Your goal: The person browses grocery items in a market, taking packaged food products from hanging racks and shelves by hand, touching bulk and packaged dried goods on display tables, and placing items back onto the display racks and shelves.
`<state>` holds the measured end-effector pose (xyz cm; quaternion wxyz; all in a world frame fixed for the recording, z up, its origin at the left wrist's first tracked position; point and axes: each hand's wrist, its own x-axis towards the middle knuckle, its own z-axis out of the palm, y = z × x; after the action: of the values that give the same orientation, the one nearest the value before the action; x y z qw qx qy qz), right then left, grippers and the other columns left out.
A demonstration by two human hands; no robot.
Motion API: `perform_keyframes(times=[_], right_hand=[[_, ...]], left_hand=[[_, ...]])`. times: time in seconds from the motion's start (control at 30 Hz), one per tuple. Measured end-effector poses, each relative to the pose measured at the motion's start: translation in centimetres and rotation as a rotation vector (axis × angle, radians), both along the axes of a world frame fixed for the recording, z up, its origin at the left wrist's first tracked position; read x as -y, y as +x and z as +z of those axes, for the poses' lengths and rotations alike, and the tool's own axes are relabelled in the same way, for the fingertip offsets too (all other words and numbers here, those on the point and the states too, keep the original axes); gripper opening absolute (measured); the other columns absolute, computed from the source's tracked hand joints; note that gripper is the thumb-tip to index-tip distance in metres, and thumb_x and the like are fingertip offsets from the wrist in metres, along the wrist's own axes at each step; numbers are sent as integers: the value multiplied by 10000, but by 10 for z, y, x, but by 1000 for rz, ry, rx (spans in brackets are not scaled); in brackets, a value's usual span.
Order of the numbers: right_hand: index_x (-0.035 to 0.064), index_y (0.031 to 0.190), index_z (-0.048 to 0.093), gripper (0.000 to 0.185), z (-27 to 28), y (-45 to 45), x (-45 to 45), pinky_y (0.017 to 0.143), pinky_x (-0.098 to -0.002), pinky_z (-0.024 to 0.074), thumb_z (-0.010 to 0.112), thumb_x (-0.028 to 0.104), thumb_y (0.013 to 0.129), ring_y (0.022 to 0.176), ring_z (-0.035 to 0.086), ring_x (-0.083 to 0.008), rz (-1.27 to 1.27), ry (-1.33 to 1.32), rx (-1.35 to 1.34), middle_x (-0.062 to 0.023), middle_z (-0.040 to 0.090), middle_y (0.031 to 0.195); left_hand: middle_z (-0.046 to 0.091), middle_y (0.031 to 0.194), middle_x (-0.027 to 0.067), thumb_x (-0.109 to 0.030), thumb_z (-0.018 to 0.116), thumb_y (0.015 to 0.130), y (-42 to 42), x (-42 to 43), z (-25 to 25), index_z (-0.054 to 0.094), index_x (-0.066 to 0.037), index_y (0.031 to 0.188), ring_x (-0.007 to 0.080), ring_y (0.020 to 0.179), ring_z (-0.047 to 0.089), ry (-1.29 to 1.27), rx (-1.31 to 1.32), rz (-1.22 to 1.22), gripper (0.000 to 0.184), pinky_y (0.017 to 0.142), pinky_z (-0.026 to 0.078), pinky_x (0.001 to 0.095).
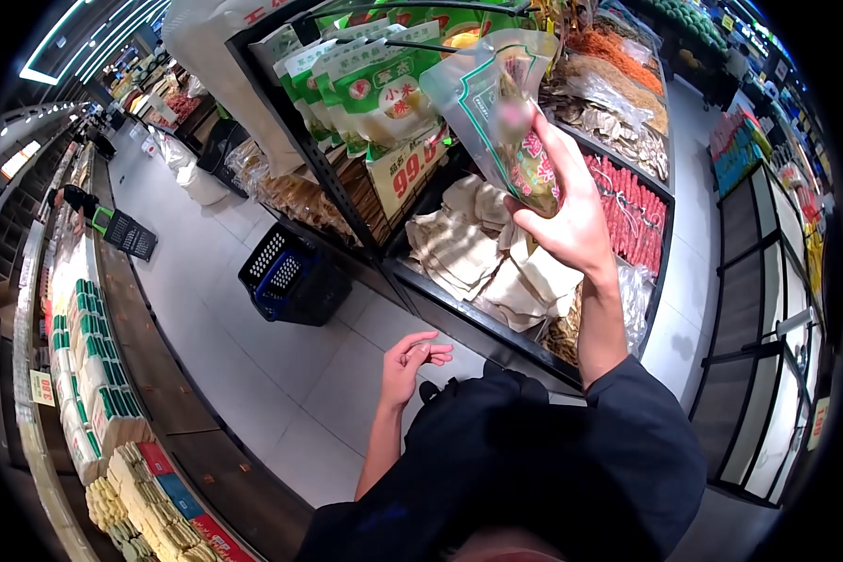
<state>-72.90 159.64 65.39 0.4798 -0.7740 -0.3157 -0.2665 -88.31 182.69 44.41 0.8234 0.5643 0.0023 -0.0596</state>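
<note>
My right hand (576, 211) is closed around a clear plastic food packet (485, 112) with a green border and pink flower prints. The packet is upright, held up by the hanging rack; whether it still touches a hook I cannot tell. Beside it hang several green-and-white packets (381, 89) on metal rods. Below the packet lie flat pale dried pieces (459, 239) in a black-edged display bin (496, 330), with red sausages (628, 211) to their right. My left hand (412, 363) hangs low over the floor, fingers loosely curled and apart, holding nothing.
A dark shopping basket (295, 276) stands on the tiled floor (332, 375) left of the bin. A yellow price sign (407, 173) hangs under the packets. Shelves with stacked white-and-green packs (94, 365) line the left; a black-framed stand (749, 328) is at right.
</note>
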Motion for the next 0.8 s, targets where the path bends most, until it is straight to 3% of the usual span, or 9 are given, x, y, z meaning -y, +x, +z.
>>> perform_keyframes(times=[0.1,0.23,0.3,0.53,0.67,0.8], right_hand=[[52,1407,333,873,1,0,2,1071,-349,291,651,20,594,1283,395,-279,-2,-63,-2,-124,409,1400],[46,1392,355,852,3,2,0,1069,-348,295,652,22,594,1271,406,-285,-10,-76,23,-129,427,1378],[78,1362,406,809,7,3,-1,1040,-364,352,661,95,595,1218,442,-320,-44,-115,2,-178,451,1310],[123,1359,416,784,8,10,-20,1030,-372,365,675,134,619,1210,451,-331,1,-123,-40,-186,444,1304],[199,1389,367,810,4,28,-49,972,-400,433,686,200,644,1128,511,-377,-20,-150,-93,-197,434,1278],[212,1415,309,852,-3,36,-72,988,-421,413,707,219,661,1155,477,-418,-38,-157,-118,-239,405,1293]], left_hand=[[665,961,214,-74,471,934,1,1,-1,530,43,1165,228,834,660,-9,23,10,266,757,501,306],[673,913,205,-65,487,926,2,1,-3,538,46,1152,220,822,662,6,14,-13,258,760,506,308],[676,888,197,-62,493,922,1,0,-1,545,48,1142,217,809,664,23,9,-23,251,759,507,306],[681,843,178,-54,506,914,1,-3,-4,564,51,1114,203,781,663,33,-16,-11,233,756,507,293],[677,869,184,-54,509,913,2,-3,-10,564,50,1111,191,795,652,19,6,-24,230,758,506,292],[674,895,182,-61,521,913,3,-4,-9,565,47,1106,181,813,640,-14,26,-48,225,760,505,290]])
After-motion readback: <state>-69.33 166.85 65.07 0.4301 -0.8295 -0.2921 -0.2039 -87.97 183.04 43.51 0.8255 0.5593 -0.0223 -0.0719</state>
